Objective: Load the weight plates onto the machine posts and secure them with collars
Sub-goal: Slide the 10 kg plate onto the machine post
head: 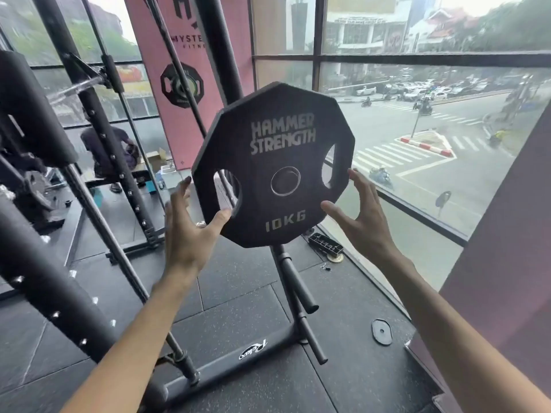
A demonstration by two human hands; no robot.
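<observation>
A black weight plate point(277, 162) with many flat sides is seen in the middle of the view, tilted a little to the left. It is marked "HAMMER STRENGTH" and "10KG", and it has a round centre hole and two grip holes, one on each side. The plate is placed at the top of a black stand point(293, 296). It cannot be told whether a post goes through the centre hole.

The left hand point(190, 234) is held wide open at the lower left edge of the plate, with the fingers spread and pointing up. Its thumb point(222, 217) is laid on the face of the plate, just under the left grip hole. The right hand point(360, 222) is also held wide open, at the lower right edge, with its thumb against the rim. Nothing is gripped by either hand.

Lower on the stand, two bare pegs point(298, 281) are pointed toward the camera. A small flat disc point(382, 331) lies on the dark rubber floor point(238, 308) to the right of the stand, and a black tray point(325, 244) is seen beside the large window point(447, 114). A pink banner point(185, 114) hangs behind the plate, and a seated person point(104, 147) is visible far to the left, behind the black machine frame point(44, 263).
</observation>
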